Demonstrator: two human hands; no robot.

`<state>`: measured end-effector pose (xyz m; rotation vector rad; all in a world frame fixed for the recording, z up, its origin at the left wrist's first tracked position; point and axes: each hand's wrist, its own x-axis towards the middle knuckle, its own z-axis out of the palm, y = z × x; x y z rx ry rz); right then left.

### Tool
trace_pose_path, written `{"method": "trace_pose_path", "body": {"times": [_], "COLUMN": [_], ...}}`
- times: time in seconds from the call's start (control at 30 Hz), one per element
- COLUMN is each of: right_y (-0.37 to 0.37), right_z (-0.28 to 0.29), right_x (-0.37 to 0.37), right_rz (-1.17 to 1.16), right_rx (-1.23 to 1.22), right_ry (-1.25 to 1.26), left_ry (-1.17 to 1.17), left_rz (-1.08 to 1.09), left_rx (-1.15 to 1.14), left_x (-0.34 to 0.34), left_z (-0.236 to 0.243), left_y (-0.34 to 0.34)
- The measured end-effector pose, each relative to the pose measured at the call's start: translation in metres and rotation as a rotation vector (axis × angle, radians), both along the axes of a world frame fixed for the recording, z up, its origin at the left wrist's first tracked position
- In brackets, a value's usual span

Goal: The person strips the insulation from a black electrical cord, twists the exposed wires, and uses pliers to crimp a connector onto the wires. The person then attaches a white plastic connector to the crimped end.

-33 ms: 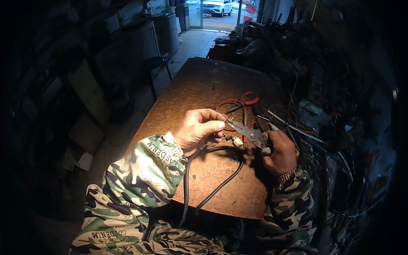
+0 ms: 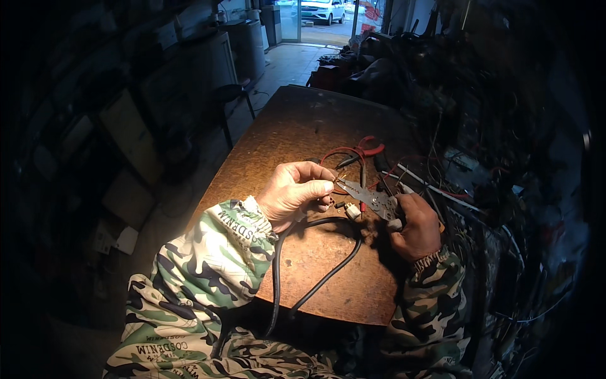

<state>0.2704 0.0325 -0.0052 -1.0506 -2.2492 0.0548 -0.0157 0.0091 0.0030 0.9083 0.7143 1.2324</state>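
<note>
My left hand (image 2: 291, 194) is closed, thumb against forefinger, pinching a thin wire end (image 2: 340, 177) with a coppery glint. My right hand (image 2: 415, 226) is wrapped round the handles of flat grey wire-stripping pliers (image 2: 371, 199). Their narrow nose points left and meets the wire just beyond my left fingertips; whether the jaws grip it is too small to tell. A thick black cable (image 2: 276, 284) loops over the table below my left hand. Between the hands lie a whitish connector (image 2: 353, 211) and a red-tipped test probe (image 2: 363, 206).
The brown wooden table (image 2: 297, 126) holds red-handled pliers (image 2: 374, 149) and red and black leads beyond my hands. Tangled wires and dark clutter (image 2: 467, 170) crowd the right side. A dark stool (image 2: 228, 95) stands past the table's left edge.
</note>
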Motion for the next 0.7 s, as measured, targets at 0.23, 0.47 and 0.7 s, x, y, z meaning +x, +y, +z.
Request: {"method": "trace_pose_path", "body": {"times": [0.23,0.47,0.7], "right_y": [-0.0027,-0.0014,-0.0013], "right_z": [0.0023,-0.0019,-0.0004], "right_x": [-0.0004,0.0025,0.0012], "right_rz": [-0.022,-0.045,-0.037], "right_rx": [0.054,0.076,0.074], "right_ry": [-0.008,-0.040,-0.044], "left_ry": [-0.066,-0.020,-0.001], "left_rz": [-0.074,-0.074,-0.095], "left_rx": [-0.035,-0.026,0.027], "left_x": [-0.0028,-0.0020,-0.0045], "left_z": [-0.0024,-0.0053,-0.0081], "left_y": [0.0023,0.0047,0.0057]}}
